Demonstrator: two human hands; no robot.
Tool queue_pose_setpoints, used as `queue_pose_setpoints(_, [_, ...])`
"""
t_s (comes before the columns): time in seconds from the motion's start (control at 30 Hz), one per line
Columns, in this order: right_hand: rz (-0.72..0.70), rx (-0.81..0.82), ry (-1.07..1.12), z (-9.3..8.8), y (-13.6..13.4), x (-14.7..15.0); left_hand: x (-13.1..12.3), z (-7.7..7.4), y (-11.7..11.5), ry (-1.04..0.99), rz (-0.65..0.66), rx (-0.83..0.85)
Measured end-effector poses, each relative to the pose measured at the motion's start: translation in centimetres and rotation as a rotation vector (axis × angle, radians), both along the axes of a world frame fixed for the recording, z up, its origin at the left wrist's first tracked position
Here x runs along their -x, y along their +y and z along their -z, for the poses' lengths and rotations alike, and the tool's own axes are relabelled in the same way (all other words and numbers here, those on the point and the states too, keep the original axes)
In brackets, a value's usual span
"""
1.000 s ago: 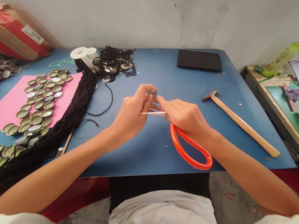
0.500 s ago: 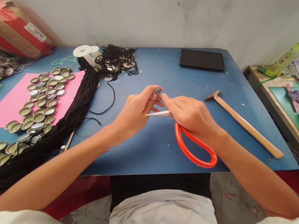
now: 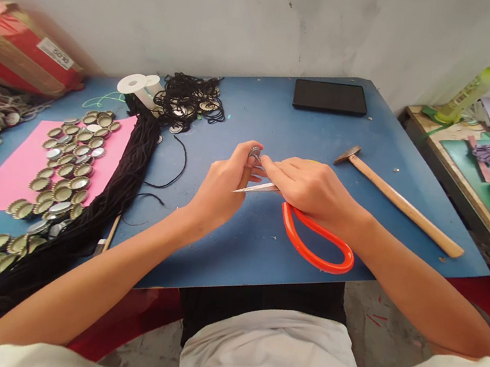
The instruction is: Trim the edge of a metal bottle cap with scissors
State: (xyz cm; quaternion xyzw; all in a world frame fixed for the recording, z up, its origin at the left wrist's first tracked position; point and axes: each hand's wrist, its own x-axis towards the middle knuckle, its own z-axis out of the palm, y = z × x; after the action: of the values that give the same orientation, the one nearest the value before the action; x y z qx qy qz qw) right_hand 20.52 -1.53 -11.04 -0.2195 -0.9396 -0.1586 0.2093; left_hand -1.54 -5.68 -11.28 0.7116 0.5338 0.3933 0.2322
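Between the thumb and fingers of my left hand point(image 3: 225, 183) is a bottle cap point(image 3: 255, 152), its crimped edge showing. My right hand point(image 3: 308, 185) is closed round a pair of scissors point(image 3: 317, 239) with orange-red handles; the pale blades point left, below the cap. The right fingertips reach the near side of the cap, and whether they pinch it too is unclear. Both hands are raised over the middle of the blue table point(image 3: 221, 267). The palm side of the right hand is hidden.
Left, several bottle caps point(image 3: 66, 169) lie on pink paper point(image 3: 2, 174) beside a long bundle of black cord point(image 3: 103, 216). Behind are white spools point(image 3: 132, 84) and tangled black cord point(image 3: 189, 96). A hammer point(image 3: 405, 204) lies right; a black phone-like slab point(image 3: 331, 97) lies at the back.
The bottle cap has turned slightly in the left fingers, and the scissors have shifted a little to the left. Both hands otherwise keep nearly the same pose, and the view has moved slightly.
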Motion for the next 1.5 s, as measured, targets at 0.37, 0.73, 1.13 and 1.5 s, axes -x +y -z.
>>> queue_pose_setpoints(0.37, [-0.004,0.244,0.062,0.7,-0.3,0.7,-0.9,0.8,-1.2,-0.164,-0.048,0.028])
queue_pose_setpoints(0.73, [0.028,0.621,0.297,-0.6,-1.3,1.2,-1.7,0.5,-2.2,-0.333,-0.077,0.084])
queue_pose_setpoints(1.13, [0.078,0.55,0.329,0.0,-1.4,1.5,-1.2,1.0,-0.8,-0.338,-0.033,-0.02])
queue_pose_setpoints(1.5, [0.128,0.292,0.18,0.3,-0.9,1.4,-0.9,1.1,-0.1,-0.342,-0.001,-0.096])
